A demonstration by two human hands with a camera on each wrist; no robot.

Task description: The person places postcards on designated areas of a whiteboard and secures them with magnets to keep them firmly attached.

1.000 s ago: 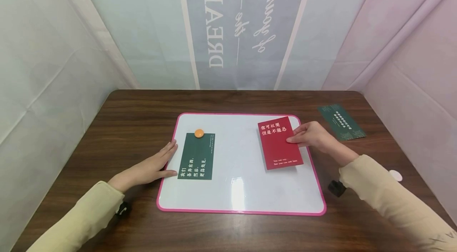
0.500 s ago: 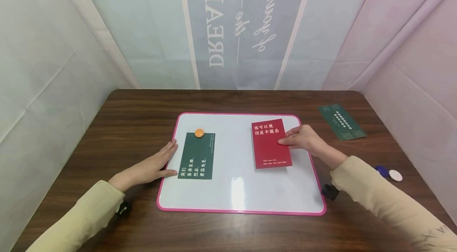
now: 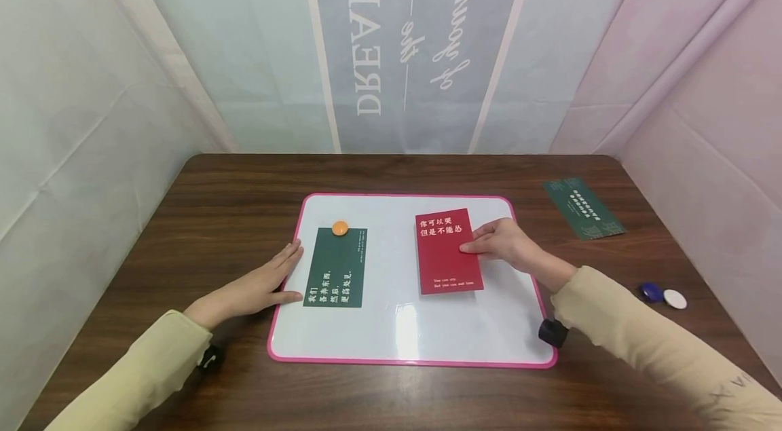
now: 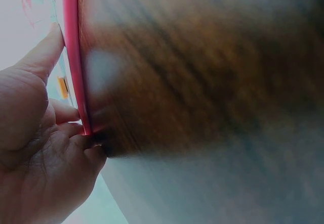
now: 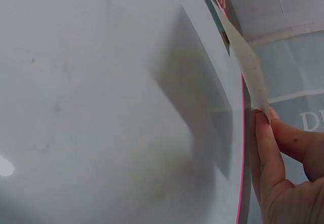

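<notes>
My right hand [image 3: 504, 243] pinches a red card [image 3: 449, 258] with white lettering by its right edge. In the right wrist view the card's pale back [image 5: 248, 64] stands off the whiteboard and casts a shadow on it. The pink-rimmed whiteboard [image 3: 391, 336] lies flat on the table. On its left part is a green card [image 3: 336, 268], with a round orange magnet [image 3: 340, 228] at its top edge. My left hand [image 3: 259, 287] rests at the board's left rim, fingers straight; in the left wrist view the thumb and fingers [image 4: 68, 115] touch the pink rim.
Another green card [image 3: 584, 208] lies on the wooden table [image 3: 391, 397] at the back right. A blue round magnet [image 3: 651, 292] and a white one [image 3: 675, 299] sit side by side by my right forearm. Hanging cloth [image 3: 256, 44] encloses the table's back and sides.
My right hand has moved left over the whiteboard with the red card, which is now more upright in view. The blue magnet has come out from behind the sleeve. My left hand stays put.
</notes>
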